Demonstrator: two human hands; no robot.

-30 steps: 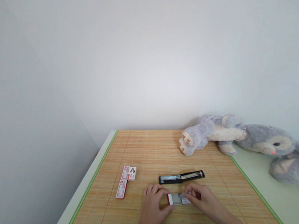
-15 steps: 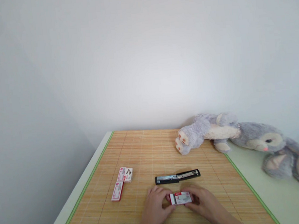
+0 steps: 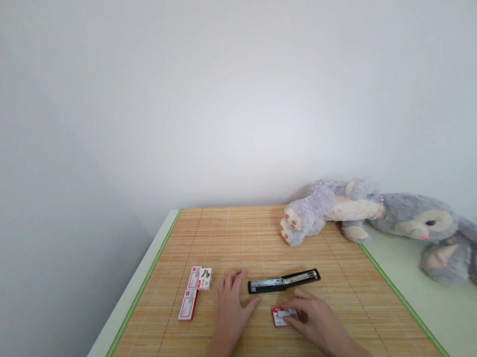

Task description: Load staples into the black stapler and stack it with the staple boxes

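Observation:
A black stapler lies opened out on the bamboo mat, its metal staple channel showing. My left hand holds nothing; its fingers are apart on the mat, beside the stapler's left end. Below the stapler lies a small red-and-white staple box. On top of it is a silver-grey strip of staples. My right hand closes thumb and fingertips on this strip, over the box's right part. That hand hides the right side of the box.
To the left, red-and-white staple boxes lie together on the mat, one with a staple picture. A grey plush rabbit lies across the back right corner. Behind the table stands a pale wall.
My left hand has let go of the staple box and moved left and up towards the stapler, fingers spread. My right hand has shifted slightly left and now pinches the strip. The stapler stays put.

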